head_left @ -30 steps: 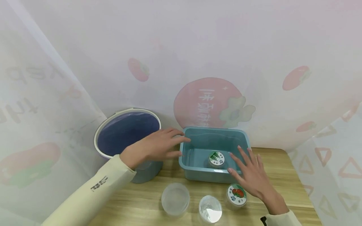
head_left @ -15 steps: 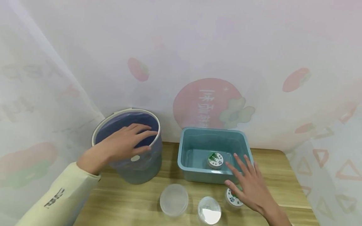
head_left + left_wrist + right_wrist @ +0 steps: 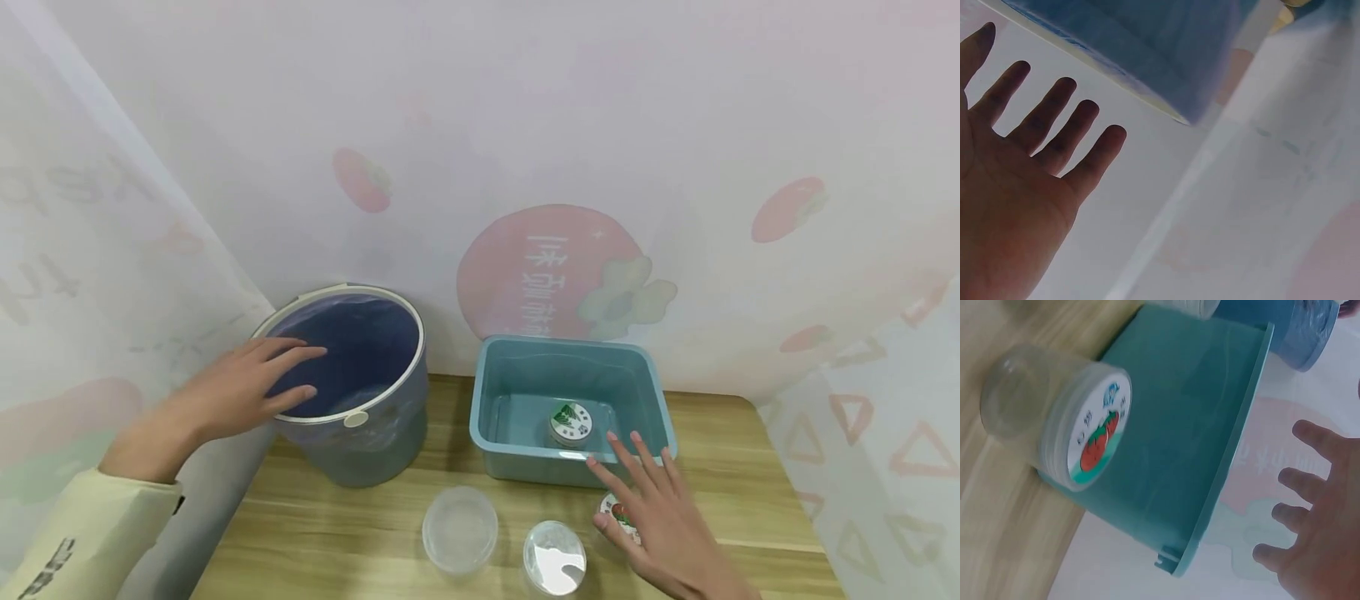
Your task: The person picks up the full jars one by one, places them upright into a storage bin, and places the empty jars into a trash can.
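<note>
My left hand [image 3: 236, 387] is spread above the left rim of a round bucket [image 3: 390, 442] with a dark blue inside; nothing is in its grasp. In the left wrist view the same hand [image 3: 1022, 181] shows straight fingers beside the bucket's rim. Over the front edge of a teal rectangular basin [image 3: 517, 467] my right hand [image 3: 660, 525] hovers with fingers apart, holding nothing. It partly covers a clear jar with a tomato-print lid [image 3: 618, 512], which stands upright before the basin, as the right wrist view of the jar [image 3: 1054, 419] shows. Inside the basin lies a jar with a green-vegetable lid [image 3: 572, 423].
Two more clear round containers stand in front: a frosted one [image 3: 460, 531] and a shiny-topped one [image 3: 554, 558]. Everything rests on a wooden table [image 3: 337, 542]. A pale curtain with fruit prints [image 3: 555, 267] hangs right behind the bucket and basin.
My left hand has moved left, from beside the basin across the bucket to its left rim. My right hand has shifted slightly toward me, covering more of the tomato-lid jar.
</note>
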A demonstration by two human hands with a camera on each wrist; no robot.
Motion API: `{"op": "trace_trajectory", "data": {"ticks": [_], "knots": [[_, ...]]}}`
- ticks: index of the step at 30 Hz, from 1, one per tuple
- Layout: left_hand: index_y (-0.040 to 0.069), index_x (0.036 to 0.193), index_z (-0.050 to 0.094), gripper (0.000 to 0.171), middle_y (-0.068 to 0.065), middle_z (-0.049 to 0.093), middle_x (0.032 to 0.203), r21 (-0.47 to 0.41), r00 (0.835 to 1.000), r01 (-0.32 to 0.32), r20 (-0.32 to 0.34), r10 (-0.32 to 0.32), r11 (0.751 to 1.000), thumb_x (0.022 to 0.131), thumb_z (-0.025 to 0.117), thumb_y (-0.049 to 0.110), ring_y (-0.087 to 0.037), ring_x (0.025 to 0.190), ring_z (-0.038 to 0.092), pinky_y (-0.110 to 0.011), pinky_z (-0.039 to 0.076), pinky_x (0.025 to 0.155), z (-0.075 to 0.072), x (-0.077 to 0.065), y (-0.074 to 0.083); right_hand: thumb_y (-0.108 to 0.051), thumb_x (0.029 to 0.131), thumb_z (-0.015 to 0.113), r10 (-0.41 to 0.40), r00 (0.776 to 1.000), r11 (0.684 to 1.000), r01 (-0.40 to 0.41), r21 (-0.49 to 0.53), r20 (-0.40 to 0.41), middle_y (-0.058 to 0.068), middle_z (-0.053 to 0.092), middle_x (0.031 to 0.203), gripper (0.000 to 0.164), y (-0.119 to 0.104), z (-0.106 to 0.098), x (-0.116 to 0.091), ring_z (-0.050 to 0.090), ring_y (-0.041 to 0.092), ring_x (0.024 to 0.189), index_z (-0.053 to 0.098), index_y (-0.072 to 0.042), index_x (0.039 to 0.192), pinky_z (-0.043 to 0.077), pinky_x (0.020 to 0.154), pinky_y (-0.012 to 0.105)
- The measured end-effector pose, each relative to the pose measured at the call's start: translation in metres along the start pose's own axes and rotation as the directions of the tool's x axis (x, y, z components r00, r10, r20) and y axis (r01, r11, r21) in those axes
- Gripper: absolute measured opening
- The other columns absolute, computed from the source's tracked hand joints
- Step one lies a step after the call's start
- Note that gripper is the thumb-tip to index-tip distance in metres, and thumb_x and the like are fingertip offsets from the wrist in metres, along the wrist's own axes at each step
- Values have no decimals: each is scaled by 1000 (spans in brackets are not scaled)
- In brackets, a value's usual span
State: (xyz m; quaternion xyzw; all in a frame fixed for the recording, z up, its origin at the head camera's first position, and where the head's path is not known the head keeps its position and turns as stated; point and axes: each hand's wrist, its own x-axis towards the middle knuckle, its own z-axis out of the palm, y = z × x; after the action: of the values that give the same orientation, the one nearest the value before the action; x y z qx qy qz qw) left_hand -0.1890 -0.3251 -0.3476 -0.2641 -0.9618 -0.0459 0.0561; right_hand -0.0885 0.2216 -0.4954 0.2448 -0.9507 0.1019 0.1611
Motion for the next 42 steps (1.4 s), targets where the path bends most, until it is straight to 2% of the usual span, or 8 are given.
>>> {"op": "trace_trajectory", "data": {"ticks": [7, 14, 18, 22, 27, 34, 42], "knots": [[20, 148, 48, 59, -17, 48, 146, -8, 992, 119, 45, -118, 993, 98, 60, 49, -44, 131, 43, -67, 39, 94, 5, -23, -23, -48, 95, 61, -47, 999, 999, 47, -6, -9, 8, 28, 164, 63, -5, 11, -9, 21, 40, 151, 41, -31, 153, -1, 125, 50], [17, 146, 50, 58, -21, 47, 146, -20, 984, 169, 51, -168, 985, 99, 57, 51, -47, 133, 39, -71, 35, 95, 17, -33, -36, -51, 98, 56, -30, 999, 999, 29, 25, 38, 4, 26, 165, 60, -4, 24, -20, 17, 37, 153, 41, -33, 153, -14, 123, 40], [16, 146, 51, 58, -21, 44, 148, -53, 980, 198, 50, -195, 979, 100, 54, 52, -49, 135, 35, -73, 31, 96, 24, -38, -42, -49, 98, 58, -29, 998, 999, 27, 42, 50, 4, 28, 164, 60, -3, 30, -26, 20, 39, 151, 40, -35, 153, -16, 122, 35], [17, 146, 51, 57, -22, 40, 151, -93, 978, 209, 44, -206, 974, 101, 53, 51, -50, 137, 31, -76, 28, 95, 33, -41, -46, -47, 97, 60, -44, 998, 998, 42, 51, 41, 4, 27, 165, 62, -1, 36, -31, 24, 42, 149, 38, -36, 154, -18, 121, 32], [18, 147, 51, 55, -22, 33, 156, -134, 974, 227, 53, -222, 965, 102, 52, 50, -50, 143, 23, -80, 24, 94, 40, -43, -49, -46, 97, 60, -55, 998, 997, 52, 53, 39, 4, 27, 165, 63, 4, 44, -38, 23, 40, 150, 37, -35, 155, -19, 121, 33], [17, 146, 52, 53, -22, 26, 160, -173, 971, 238, 66, -230, 956, 104, 47, 49, -46, 151, 6, -83, 21, 95, 43, -44, -48, -45, 96, 61, -44, 997, 997, 41, 62, 59, 6, 29, 164, 63, 13, 61, -46, 27, 43, 147, 38, -36, 154, -22, 118, 32], [17, 145, 53, 51, -22, 24, 161, -185, 970, 243, 60, -235, 952, 105, 46, 47, -43, 153, 0, -83, 20, 96, 45, -47, -47, -48, 95, 62, -19, 998, 999, 17, 27, 52, 5, 33, 162, 58, 23, 85, -55, 31, 44, 144, 43, -42, 150, -22, 118, 38]]}}
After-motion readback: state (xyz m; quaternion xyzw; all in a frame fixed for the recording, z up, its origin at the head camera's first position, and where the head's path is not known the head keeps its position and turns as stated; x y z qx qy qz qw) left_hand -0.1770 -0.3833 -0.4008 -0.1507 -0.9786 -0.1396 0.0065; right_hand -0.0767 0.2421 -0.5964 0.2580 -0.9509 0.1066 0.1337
